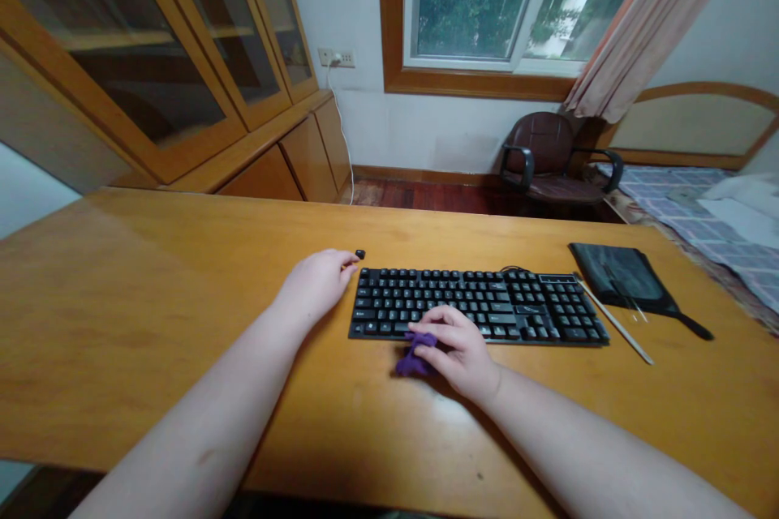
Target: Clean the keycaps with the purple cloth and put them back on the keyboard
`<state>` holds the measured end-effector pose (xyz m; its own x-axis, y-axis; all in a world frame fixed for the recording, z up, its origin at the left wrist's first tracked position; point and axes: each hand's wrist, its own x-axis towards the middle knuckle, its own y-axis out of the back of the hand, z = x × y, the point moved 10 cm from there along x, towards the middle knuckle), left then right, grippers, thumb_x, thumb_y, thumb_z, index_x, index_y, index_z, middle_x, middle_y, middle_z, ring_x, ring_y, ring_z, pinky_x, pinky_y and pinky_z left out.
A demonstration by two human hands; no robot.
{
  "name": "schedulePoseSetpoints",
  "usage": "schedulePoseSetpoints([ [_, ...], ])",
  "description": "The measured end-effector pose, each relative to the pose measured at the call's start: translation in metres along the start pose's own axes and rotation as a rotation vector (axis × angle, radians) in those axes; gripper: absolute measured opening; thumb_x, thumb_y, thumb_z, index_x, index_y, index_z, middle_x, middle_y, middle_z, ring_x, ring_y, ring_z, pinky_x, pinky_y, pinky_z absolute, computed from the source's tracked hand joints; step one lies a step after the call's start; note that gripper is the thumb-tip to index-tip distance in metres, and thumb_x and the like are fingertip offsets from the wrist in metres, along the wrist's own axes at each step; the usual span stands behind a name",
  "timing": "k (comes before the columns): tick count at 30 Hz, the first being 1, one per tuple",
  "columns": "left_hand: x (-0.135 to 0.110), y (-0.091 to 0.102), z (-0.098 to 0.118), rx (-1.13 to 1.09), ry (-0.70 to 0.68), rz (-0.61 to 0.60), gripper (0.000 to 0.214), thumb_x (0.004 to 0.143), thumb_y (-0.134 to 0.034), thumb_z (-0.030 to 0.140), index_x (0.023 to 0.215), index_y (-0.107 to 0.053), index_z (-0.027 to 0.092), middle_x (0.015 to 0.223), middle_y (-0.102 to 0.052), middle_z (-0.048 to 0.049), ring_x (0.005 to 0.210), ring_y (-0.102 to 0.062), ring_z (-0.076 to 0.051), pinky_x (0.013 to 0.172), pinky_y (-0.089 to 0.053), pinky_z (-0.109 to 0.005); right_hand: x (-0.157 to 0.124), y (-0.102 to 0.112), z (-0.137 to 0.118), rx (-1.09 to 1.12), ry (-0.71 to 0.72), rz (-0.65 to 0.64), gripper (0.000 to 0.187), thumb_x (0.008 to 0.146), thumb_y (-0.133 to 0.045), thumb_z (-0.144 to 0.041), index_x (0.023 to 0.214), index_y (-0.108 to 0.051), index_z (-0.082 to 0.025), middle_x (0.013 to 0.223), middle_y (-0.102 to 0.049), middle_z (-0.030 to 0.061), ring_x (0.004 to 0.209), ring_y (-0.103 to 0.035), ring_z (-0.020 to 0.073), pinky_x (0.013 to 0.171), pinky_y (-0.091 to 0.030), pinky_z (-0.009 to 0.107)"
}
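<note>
While two bare forearms reach across the desk (152, 292), a glass-fronted wooden cabinet (261, 138) stands beyond and to the left of the left fingers. The left hand (320, 284) lies just beside the keyboard's far left corner, thumb and index finger close together. Right at their tips, on the right, is a small black keycap-shaped piece (360, 255); whether the fingers pinch it or merely touch it, I cannot tell.

To the right of and nearer than those tips begins the black keyboard (468, 298), which runs on well past the right hand's fingers. At its near edge, a bunched purple cloth (415, 354) is pinched between the thumb and fingers of the right hand (459, 345), most of it sticking out to the left of and below their tips. The upper fingers of that hand reach over the lower rows of keys.

Well to the right of the right fingers, a slim pale stick (616, 322) slants beside the keyboard's right end. Farther right lies a flat black pouch (633, 268), and beyond the desk, a plaid-covered bed (718, 211).
</note>
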<state>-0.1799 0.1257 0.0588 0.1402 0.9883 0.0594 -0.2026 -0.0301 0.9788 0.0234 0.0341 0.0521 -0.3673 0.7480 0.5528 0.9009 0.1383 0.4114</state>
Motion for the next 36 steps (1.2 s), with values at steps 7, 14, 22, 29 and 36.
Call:
schedulePoseSetpoints([
  [7,0.05,-0.036,-0.019,-0.092,-0.048,0.001,0.041,0.08,-0.054,0.027,0.118,-0.061,0.014,0.121,-0.061,-0.0134,0.112,-0.056,-0.025,0.098,-0.041,-0.035,-0.003,-0.001,0.006,0.035,-0.03,0.019,0.029,0.082,-0.063,-0.025,0.111,-0.065,-0.028,0.087,-0.061,0.0037,0.079,-0.059,0.0154,0.071,-0.052,0.03],
  [14,0.052,-0.027,-0.019,-0.147,-0.005,0.05,0.029,0.08,-0.056,0.03,0.101,-0.07,0.015,0.104,-0.069,-0.012,0.099,-0.061,-0.026,0.09,-0.046,-0.036,-0.002,0.005,0.003,0.052,-0.041,0.075,0.032,0.086,-0.056,-0.019,0.114,-0.065,-0.031,0.094,-0.056,0.0049,0.087,-0.058,0.0166,0.076,-0.051,0.032],
  [22,-0.037,0.027,0.051,-0.769,-0.022,0.395,0.027,0.079,-0.061,0.032,0.102,-0.07,0.022,0.101,-0.064,-0.0043,0.094,-0.061,-0.018,0.088,-0.051,-0.031,-0.008,0.03,0.024,0.14,-0.209,0.319,0.029,0.09,-0.05,-0.024,0.112,-0.067,-0.031,0.105,-0.058,0.0067,0.099,-0.059,0.0199,0.088,-0.049,0.039],
  [29,-0.065,-0.028,0.074,-1.09,0.011,0.271,0.03,0.074,-0.066,0.028,0.103,-0.07,0.023,0.103,-0.063,-0.0043,0.091,-0.064,-0.016,0.088,-0.054,-0.031,-0.02,0.034,0.058,0.362,-0.45,0.54,0.024,0.076,-0.069,-0.031,0.097,-0.062,-0.022,0.091,-0.068,0.0048,0.081,-0.065,0.0169,0.074,-0.054,0.032],
  [36,-0.064,-0.057,0.08,-1.175,0.034,0.15,0.032,0.072,-0.069,0.028,0.104,-0.07,0.021,0.107,-0.067,-0.0078,0.092,-0.066,-0.019,0.091,-0.054,-0.035,-0.018,0.011,0.071,0.577,-0.509,0.354,0.019,0.08,-0.062,-0.035,0.093,-0.064,-0.021,0.092,-0.067,0.0062,0.078,-0.064,0.0176,0.066,-0.054,0.029],
])
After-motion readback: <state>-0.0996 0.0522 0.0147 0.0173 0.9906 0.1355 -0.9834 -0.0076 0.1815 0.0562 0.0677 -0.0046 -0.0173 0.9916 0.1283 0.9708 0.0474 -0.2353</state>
